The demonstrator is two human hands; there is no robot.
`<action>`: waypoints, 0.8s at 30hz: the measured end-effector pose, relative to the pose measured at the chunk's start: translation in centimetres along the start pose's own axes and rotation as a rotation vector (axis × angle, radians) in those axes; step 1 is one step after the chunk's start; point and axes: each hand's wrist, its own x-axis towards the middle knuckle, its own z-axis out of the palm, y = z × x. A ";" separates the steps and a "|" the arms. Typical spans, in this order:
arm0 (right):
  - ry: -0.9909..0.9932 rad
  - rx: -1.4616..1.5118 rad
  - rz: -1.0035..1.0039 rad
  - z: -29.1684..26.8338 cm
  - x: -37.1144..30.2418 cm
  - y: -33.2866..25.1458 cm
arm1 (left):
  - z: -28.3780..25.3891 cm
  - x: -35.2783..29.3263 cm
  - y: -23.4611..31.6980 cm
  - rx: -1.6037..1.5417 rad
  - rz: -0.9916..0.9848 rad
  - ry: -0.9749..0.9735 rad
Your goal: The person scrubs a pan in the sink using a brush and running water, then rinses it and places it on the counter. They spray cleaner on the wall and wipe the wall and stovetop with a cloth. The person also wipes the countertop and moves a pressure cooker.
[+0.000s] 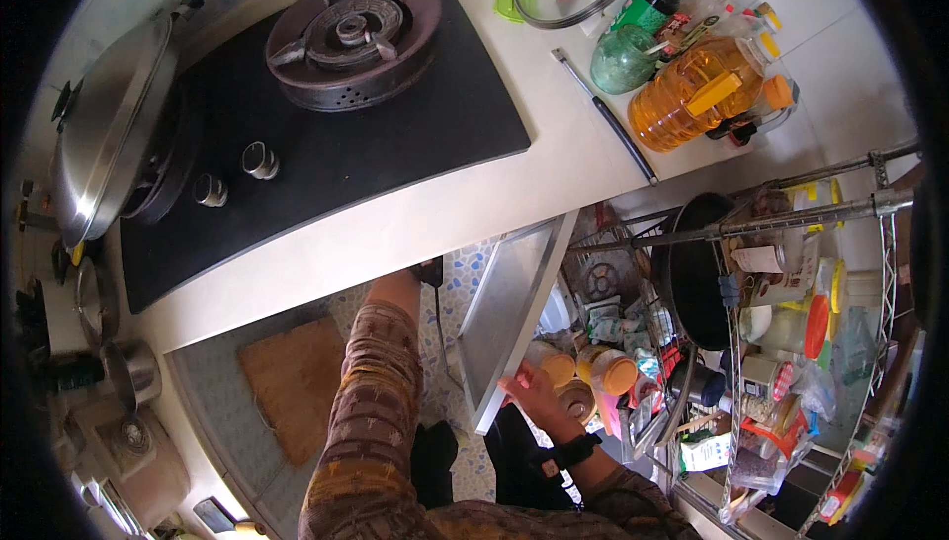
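Note:
My left arm reaches in under the counter's front edge, and my left hand is mostly hidden there. Beside its wrist a small black object shows, and a thin dark cable hangs down below it. I cannot make out whether the fingers hold that object. My right hand, with a black band on the wrist, grips the lower edge of a light grey cabinet door that stands swung out from under the counter.
A black gas hob with one burner and a lidded wok covers much of the white counter. Oil bottles stand at the right rear. A crowded wire rack flanks the door; brown cardboard lies at left.

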 end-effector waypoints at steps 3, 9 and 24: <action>0.015 -0.002 -0.028 0.2 0.1 0.1 | -0.3 -2.6 -0.3 0.041 -0.035 -0.047; 0.055 0.012 0.017 1.7 0.7 -1.2 | -3.2 -16.3 -0.3 0.289 -0.075 -0.082; -0.010 0.359 -0.163 13.4 16.8 -5.3 | -20.5 -53.6 4.3 0.041 0.199 0.806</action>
